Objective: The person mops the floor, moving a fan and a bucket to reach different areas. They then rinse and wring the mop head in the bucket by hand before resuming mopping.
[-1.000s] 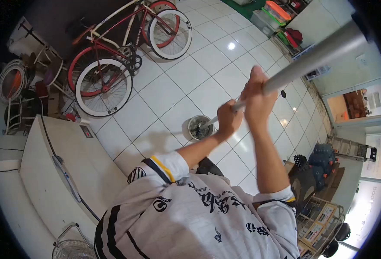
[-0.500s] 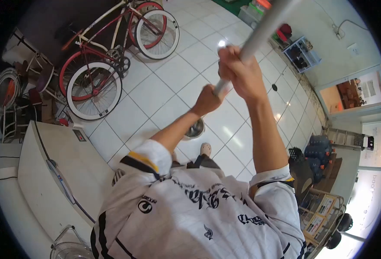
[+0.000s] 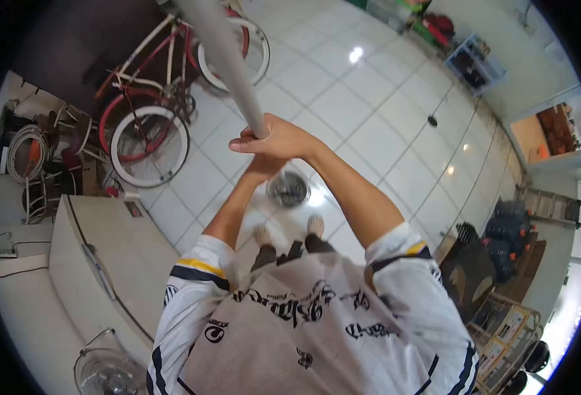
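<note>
A grey metal pole (image 3: pixel 228 62) rises from my hands toward the top of the view, leaning left. My right hand (image 3: pixel 280 139) is wrapped round it, the thumb lying across its near side. Just below and partly behind it, my left hand (image 3: pixel 262 169) is closed at the pole's lower part; my right hand hides some of its fingers. Beneath the hands, a round metal bowl (image 3: pixel 288 189) with something dark and wet-looking in it is on the white tiled floor (image 3: pixel 343 141), in front of my feet.
Bicycles (image 3: pixel 149 108) with red and white wheels stand at the upper left. A white chest freezer (image 3: pixel 116 253) is at the left, with a fan (image 3: pixel 109 372) below it. Blue water jugs (image 3: pixel 504 230), a ladder (image 3: pixel 551 205) and a rack (image 3: pixel 508 336) line the right. A blue crate (image 3: pixel 471 62) is upper right.
Both hands have moved left and closer together. The pole's upper end has swung from the right to the left. The bowl, partly hidden before by my left arm, shows more fully.
</note>
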`<state>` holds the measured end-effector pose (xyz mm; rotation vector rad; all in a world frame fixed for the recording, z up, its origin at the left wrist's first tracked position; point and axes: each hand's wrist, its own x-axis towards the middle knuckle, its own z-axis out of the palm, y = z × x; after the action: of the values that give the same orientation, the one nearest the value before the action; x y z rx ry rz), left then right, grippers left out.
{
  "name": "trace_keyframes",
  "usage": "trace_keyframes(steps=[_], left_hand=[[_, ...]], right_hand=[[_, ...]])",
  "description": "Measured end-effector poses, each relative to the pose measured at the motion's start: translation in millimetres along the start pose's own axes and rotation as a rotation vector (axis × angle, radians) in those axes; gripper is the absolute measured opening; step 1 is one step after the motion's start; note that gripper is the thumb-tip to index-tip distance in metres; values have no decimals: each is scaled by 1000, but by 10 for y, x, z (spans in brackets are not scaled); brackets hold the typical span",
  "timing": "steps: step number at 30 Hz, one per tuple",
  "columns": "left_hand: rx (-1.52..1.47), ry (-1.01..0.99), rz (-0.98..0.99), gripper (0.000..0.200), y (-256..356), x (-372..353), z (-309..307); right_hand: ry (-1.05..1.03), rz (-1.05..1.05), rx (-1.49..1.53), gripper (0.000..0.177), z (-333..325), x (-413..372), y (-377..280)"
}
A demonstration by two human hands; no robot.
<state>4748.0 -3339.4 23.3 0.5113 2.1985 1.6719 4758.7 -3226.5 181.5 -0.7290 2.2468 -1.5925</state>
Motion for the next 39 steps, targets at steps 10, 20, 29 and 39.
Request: trace_keyframes(steps=[10,20,29,39], left_hand=[[-166,52,-268,28,91,-22,263],[86,216,-27,26,-546,99,363],[118,550,38,29,-541,39,775],[6,267,80,33,-582,1,327]], right_hand=[[44,90,104,34,-229,-35,239],[191,41,197,28,-16,23,424],[480,59,39,41,477,26,878],[860,79,47,21,731,243,871]])
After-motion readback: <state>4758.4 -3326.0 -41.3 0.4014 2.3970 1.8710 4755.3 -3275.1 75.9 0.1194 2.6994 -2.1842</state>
